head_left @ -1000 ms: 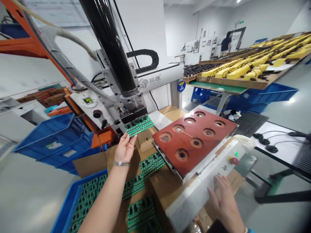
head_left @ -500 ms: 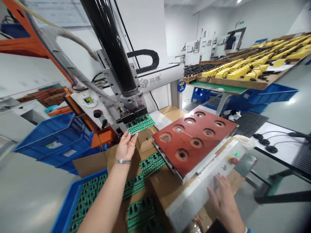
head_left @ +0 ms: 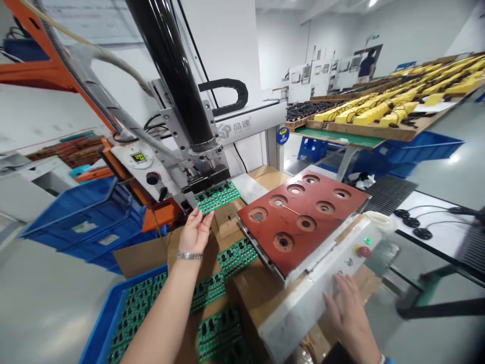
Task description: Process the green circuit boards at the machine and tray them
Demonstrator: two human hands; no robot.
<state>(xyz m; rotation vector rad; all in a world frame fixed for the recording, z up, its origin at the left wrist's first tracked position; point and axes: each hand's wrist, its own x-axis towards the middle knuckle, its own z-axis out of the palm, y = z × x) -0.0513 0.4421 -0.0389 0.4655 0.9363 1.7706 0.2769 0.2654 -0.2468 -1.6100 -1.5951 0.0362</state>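
Note:
My left hand [head_left: 194, 231] pinches the near corner of a green circuit board [head_left: 219, 197], which carries black parts and rows of small components. The far edge of that board lies beneath the black head [head_left: 208, 178] of a machine. My right hand [head_left: 348, 313] is open, its fingers stretched over the front of a grey control panel [head_left: 326, 270] near a button. Between the hands sits a red-brown plate [head_left: 303, 217] with several round recesses. More circuit boards [head_left: 238, 257] lie on cardboard below my left hand.
A blue tray [head_left: 99, 323] at lower left holds several circuit boards. Stacked blue crates [head_left: 87, 217] stand at left. A red button [head_left: 364, 251] juts from the panel. Yellow units [head_left: 371, 108] fill tables behind, where a person [head_left: 367, 66] stands.
My left hand has shifted slightly down and left, and a little more of the held circuit board shows below the machine head. My right hand stays on the panel. The distant person moved right.

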